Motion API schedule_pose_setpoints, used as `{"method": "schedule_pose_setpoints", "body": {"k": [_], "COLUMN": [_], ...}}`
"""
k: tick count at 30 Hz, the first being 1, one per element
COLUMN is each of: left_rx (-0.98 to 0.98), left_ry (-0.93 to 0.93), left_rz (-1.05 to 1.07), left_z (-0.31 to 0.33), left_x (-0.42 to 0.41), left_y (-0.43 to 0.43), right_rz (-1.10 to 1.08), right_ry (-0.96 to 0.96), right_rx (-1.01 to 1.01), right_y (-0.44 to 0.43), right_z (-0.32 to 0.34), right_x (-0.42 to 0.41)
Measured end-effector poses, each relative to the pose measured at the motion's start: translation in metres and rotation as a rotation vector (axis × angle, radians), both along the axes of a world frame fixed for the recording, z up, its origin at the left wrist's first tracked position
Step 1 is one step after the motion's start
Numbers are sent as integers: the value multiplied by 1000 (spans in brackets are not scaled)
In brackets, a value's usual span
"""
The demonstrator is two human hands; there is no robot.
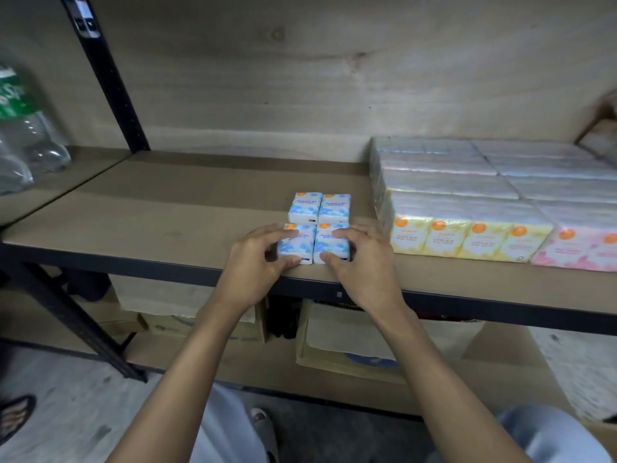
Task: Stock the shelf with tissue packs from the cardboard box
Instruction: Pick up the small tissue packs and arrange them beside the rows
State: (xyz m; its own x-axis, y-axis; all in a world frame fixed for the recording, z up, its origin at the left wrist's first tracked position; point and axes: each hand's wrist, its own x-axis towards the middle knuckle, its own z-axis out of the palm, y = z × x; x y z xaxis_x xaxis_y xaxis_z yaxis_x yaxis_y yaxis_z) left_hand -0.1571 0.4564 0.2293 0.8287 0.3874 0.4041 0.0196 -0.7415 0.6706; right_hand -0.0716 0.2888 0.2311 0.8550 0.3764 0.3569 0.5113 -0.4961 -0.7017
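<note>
- Your left hand (257,259) curls thumb and fingers around the front-left blue tissue pack (295,243); your right hand (359,259) grips the front-right blue tissue pack (332,243) the same way.
- Both packs sit touching at the shelf (167,222) front edge.
- Two more blue packs (319,207) are placed just behind them.
- The yellow and pink tissue bundles (467,208) fill the right side.
- Left half is bare, so by my read stocking is early-to-mid; the source box isn't identifiable.
</note>
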Motion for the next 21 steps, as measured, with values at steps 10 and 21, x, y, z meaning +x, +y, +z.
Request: {"method": "schedule_pose_setpoints", "body": {"k": [10, 21], "left_rx": [-54, -99], "left_ry": [24, -2], "left_rz": [0, -6], "left_z": [-2, -2], "left_x": [19, 25], "left_y": [8, 9], "right_rz": [-24, -30], "right_ry": [-32, -56], "right_rx": [-21, -15], "right_y": [4, 8], "right_z": [2, 2], "right_x": [9, 14]}}
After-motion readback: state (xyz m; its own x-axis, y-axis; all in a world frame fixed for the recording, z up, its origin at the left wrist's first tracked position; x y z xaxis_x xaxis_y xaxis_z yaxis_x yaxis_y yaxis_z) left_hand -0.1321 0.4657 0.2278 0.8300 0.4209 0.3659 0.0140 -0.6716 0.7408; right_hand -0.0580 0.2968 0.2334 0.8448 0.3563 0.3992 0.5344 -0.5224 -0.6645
